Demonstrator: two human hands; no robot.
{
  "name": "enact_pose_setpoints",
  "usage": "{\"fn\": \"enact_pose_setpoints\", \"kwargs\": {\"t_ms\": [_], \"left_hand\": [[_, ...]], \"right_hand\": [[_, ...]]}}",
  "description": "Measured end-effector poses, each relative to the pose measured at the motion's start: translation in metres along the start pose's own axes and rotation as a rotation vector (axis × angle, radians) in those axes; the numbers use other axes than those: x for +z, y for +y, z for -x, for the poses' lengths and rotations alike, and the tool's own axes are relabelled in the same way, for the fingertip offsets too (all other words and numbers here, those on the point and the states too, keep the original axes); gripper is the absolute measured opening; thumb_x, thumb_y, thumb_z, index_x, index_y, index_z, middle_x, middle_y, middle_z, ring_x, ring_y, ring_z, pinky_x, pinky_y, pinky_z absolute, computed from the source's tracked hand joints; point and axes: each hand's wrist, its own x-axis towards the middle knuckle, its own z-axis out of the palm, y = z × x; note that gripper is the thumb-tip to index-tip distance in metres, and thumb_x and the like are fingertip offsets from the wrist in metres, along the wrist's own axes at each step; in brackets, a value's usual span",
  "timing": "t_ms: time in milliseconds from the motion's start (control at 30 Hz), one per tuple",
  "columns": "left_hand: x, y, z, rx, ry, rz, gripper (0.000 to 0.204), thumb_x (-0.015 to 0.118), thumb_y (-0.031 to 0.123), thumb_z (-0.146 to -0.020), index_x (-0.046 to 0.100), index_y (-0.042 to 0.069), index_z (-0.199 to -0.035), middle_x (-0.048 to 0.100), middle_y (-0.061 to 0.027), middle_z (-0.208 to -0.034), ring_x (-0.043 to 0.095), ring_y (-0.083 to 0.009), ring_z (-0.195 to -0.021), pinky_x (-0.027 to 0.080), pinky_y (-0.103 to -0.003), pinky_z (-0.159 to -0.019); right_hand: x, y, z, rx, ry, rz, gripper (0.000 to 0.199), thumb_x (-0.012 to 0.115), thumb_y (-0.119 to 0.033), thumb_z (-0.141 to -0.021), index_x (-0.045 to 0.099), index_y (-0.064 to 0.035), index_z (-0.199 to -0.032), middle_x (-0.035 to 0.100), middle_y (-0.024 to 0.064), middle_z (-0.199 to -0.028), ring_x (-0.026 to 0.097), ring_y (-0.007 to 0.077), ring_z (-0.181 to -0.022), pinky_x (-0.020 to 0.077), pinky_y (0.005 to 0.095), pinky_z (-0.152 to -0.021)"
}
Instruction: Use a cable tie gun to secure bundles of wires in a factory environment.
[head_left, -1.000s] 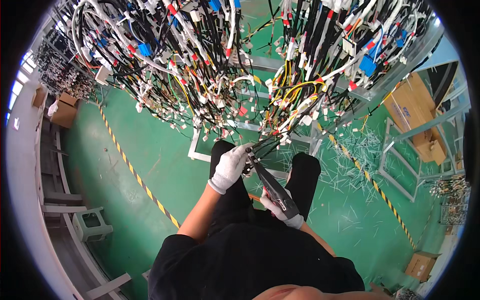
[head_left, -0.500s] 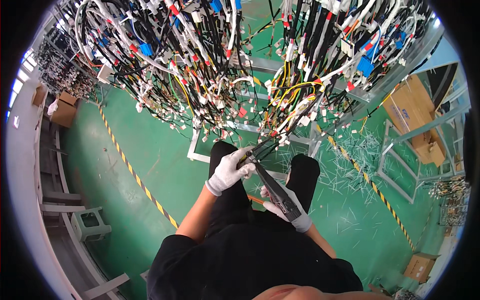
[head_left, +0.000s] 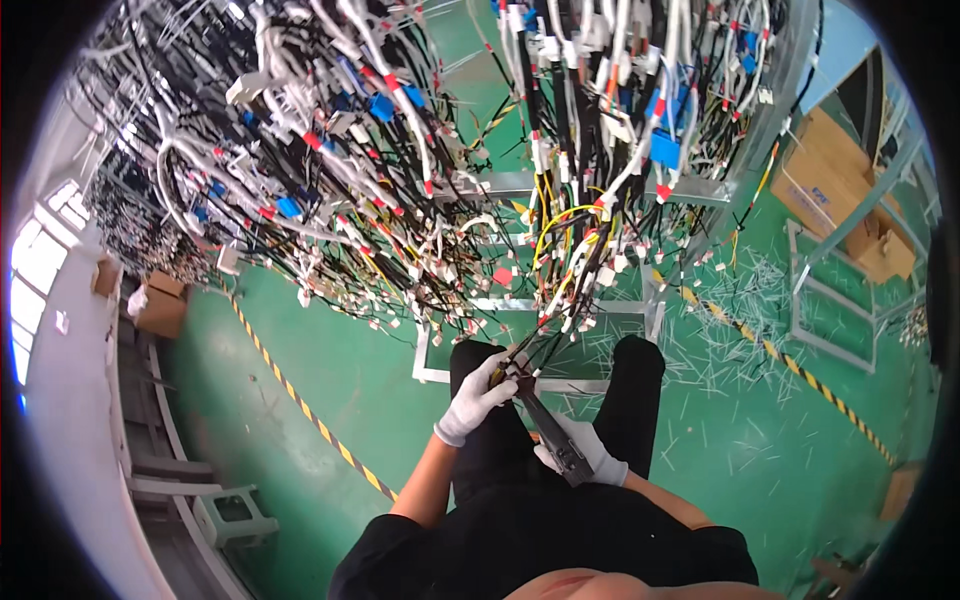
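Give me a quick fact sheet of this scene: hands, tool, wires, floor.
Left hand: white-gloved left hand pinches a bundle of thin black wires.
Right hand: white-gloved right hand grips a dark long-nosed hand tool, nose at the bundle.
Overhead: hanging wire harnesses with coloured tags.
Floor: green painted floor, yellow-black striped line, scattered pale offcuts.

White gloves (head_left: 478, 400), black tool (head_left: 552, 440), green floor (head_left: 330, 350) striped with yellow-black tape (head_left: 300, 405).

Hanging wire harnesses (head_left: 420, 180) crowd above (dense), green floor (head_left: 300, 330) open below
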Motion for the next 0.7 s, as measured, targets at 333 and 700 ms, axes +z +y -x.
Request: {"fn": "enact_pose_setpoints", "kwargs": {"t_ms": [333,700], "left_hand": [[0.073,-0.082,0.061,0.084,0.064,-0.182,0.106,0.090,0.016,-0.067,0.025,0.001,-0.149,0.055,-0.0110,-0.122,0.053,-0.0196,-0.121,0.043,-0.037,-0.105],[0.081,-0.064,0.011,0.060,0.091,-0.013,0.080,0.084,0.012,-0.070,0.039,0.002,-0.135,0.054,-0.0039,-0.117,0.054,-0.0146,-0.107,0.045,-0.031,-0.097]], "right_hand": [[0.008,0.012,-0.023,-0.141,0.178,0.082,0.032,0.072,-0.021,-0.084,0.055,-0.0059,-0.106,0.062,0.0096,-0.080,0.065,0.0244,-0.072,0.0484,0.0338,-0.063],[0.014,0.070,-0.052,-0.168,0.342,-0.044,0.025,0.072,-0.018,-0.083,0.059,-0.0071,-0.102,0.063,0.0077,-0.082,0.063,0.0221,-0.072,0.0475,0.0331,-0.061]]}}
